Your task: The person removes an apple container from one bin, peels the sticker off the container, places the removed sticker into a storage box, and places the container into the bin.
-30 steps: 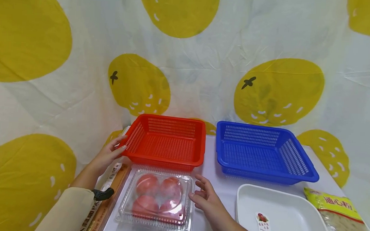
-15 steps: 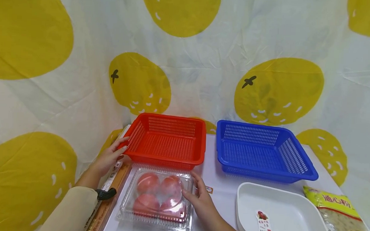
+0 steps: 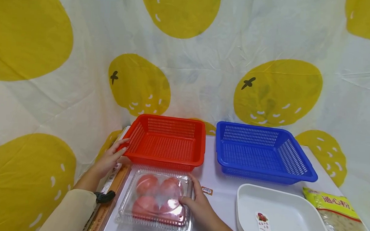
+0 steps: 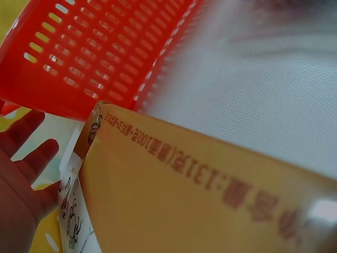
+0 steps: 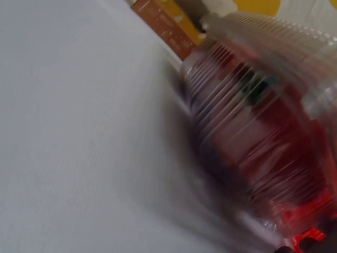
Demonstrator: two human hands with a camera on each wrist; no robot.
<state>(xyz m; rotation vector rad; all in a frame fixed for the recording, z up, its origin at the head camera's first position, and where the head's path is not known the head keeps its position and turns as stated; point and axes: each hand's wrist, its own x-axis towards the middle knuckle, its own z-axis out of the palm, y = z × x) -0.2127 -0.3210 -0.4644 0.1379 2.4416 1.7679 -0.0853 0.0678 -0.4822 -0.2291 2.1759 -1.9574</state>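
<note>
A clear plastic clamshell box (image 3: 156, 223) with several red tomatoes (image 3: 146, 204) lies near the table's front, its lid down. My right hand (image 3: 201, 206) grips its right side, thumb on the lid and fingers along the edge; in the right wrist view the box (image 5: 247, 126) is blurred and only dark fingertips show at the bottom corner. Behind it stands a red perforated basket (image 3: 168, 160) with nothing inside. My left hand (image 3: 108, 162) has its fingers extended at the basket's left rim; the left wrist view shows loose, spread fingers (image 4: 34, 158) beside the basket wall.
An orange-brown "Roe flavor" box (image 3: 106, 208) lies left of the clamshell, under my left forearm. Right of centre are a blue basket (image 3: 262, 174), a white tray (image 3: 285, 207) and a yellow food bag (image 3: 337, 209). A small orange-edged label (image 3: 207, 190) lies on the table.
My right hand has moved left from beside the clamshell onto its right edge, uncovering the small label. My left hand stays by the red basket's rim with little movement.
</note>
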